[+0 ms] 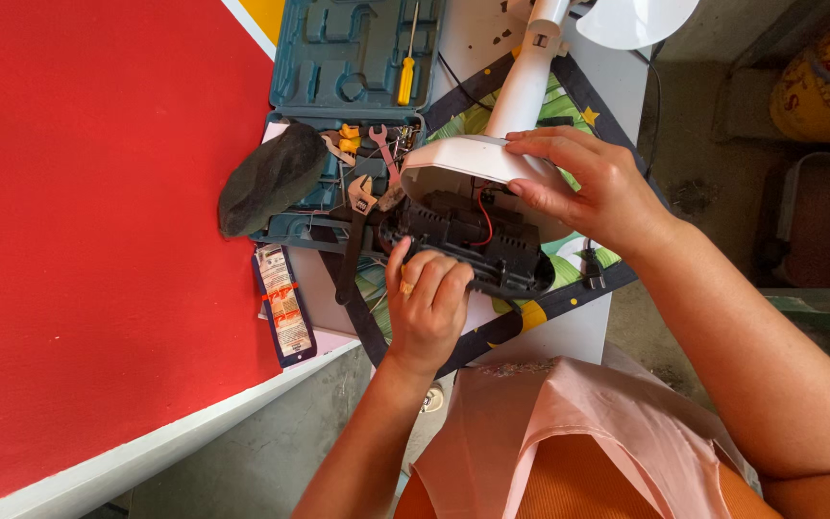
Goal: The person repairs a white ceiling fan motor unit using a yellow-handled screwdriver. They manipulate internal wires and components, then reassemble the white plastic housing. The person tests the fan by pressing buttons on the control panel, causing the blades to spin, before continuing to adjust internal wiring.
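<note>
Red wall (98, 240) fills the left of the view; a white desk (569, 336) with a leaf-patterned cover stands against it over a concrete floor. On the desk lies a white fan base (463, 159), turned on its side, its black inner housing (468, 240) with red wiring exposed. The right hand (593, 187) rests over the white shell, fingers spread and pressing on its rim, its grip clamped on the base. The left hand (427, 303) is at the near edge of the black housing, fingers curled together; whether they hold anything cannot be told. Just left of the base sits an open teal tool case (338, 58) holding a yellow screwdriver (405, 77). An adjustable wrench (355, 231) and a dark cloth (271, 178) lie at its lower edge.
</note>
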